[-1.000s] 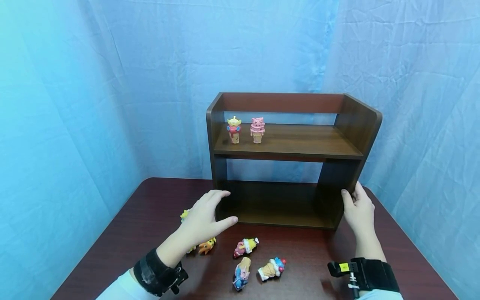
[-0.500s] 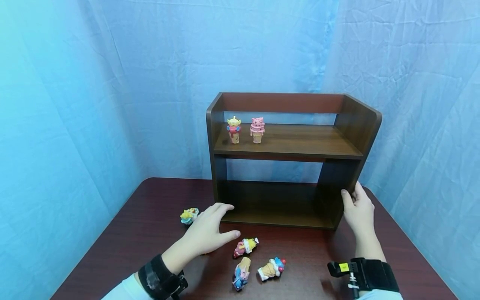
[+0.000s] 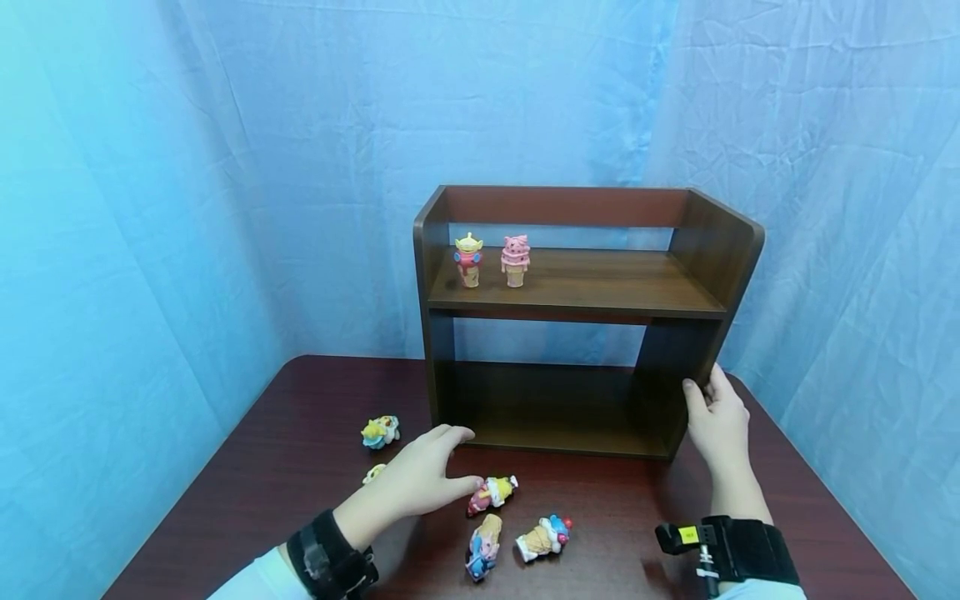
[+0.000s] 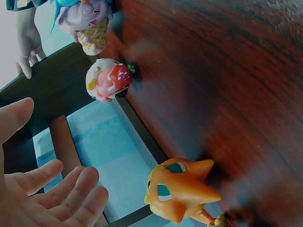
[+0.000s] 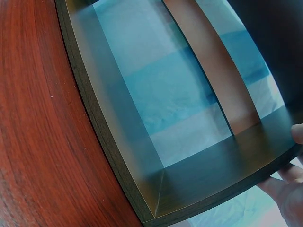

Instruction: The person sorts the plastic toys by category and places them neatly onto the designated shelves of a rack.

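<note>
The left hand (image 3: 420, 475) hangs over the table (image 3: 315, 400) with its fingers stretched out and nothing in it. An orange toy (image 4: 182, 189) is near it. The right hand (image 3: 718, 421) grips the side of the brown shelf (image 3: 600, 271), thumb inside, fingers outside. The shelf stands on the table. A yellow-headed toy (image 3: 468, 260) and a pink toy (image 3: 515, 261) stand side by side on its upper board. A blue toy (image 3: 483, 547) and an ice-cream toy (image 3: 543, 537) lie on the table in front.
</note>
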A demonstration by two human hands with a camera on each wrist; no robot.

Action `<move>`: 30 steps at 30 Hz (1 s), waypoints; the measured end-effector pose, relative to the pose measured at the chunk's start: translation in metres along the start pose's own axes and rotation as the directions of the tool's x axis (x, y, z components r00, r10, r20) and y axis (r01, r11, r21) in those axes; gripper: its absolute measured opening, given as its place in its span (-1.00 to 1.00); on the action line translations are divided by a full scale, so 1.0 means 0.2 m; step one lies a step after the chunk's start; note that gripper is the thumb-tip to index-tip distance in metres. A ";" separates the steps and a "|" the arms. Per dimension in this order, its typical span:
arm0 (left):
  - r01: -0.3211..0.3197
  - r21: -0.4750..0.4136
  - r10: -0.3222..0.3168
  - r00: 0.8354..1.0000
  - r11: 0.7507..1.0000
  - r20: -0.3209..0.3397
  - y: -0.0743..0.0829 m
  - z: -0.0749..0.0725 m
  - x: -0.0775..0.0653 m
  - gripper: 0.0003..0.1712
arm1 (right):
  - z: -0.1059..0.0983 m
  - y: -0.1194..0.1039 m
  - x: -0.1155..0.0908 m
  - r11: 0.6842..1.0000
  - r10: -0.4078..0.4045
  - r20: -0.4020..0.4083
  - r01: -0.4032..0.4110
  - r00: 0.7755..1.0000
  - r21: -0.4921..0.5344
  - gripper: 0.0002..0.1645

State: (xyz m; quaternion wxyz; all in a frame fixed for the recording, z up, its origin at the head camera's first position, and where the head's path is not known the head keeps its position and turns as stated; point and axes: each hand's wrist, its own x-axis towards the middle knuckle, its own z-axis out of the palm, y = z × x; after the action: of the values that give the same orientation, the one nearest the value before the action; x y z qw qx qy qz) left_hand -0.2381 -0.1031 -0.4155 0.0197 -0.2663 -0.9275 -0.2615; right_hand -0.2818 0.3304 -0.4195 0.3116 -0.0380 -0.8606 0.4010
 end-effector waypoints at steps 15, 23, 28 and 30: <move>-0.034 0.018 0.033 0.997 0.999 0.067 0.00 0.04 0.02 -0.41 | 0.00 0.01 0.00 1.000 0.009 0.008 -0.009 1.000 0.000 -0.45; -0.009 0.005 0.008 0.989 1.000 0.150 0.00 0.04 0.04 -0.39 | 0.00 0.02 0.01 1.000 0.005 0.004 -0.005 1.000 0.001 -0.46; 0.003 -0.004 -0.002 0.983 1.000 0.182 -0.01 0.07 0.04 -0.39 | 0.00 0.02 0.01 1.000 0.008 0.008 -0.008 1.000 0.000 -0.46; 0.010 0.005 -0.010 0.982 1.000 0.191 -0.01 0.08 0.04 -0.39 | 0.00 0.02 0.01 1.000 0.009 0.008 -0.009 1.000 0.000 -0.46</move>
State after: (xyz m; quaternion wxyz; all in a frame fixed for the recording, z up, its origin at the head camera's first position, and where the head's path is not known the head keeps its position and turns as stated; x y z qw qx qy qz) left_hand -0.2454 -0.0928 -0.4283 -0.0702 -0.2855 -0.9270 -0.2328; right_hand -0.2831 0.3330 -0.4210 0.3063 -0.0405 -0.8617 0.4025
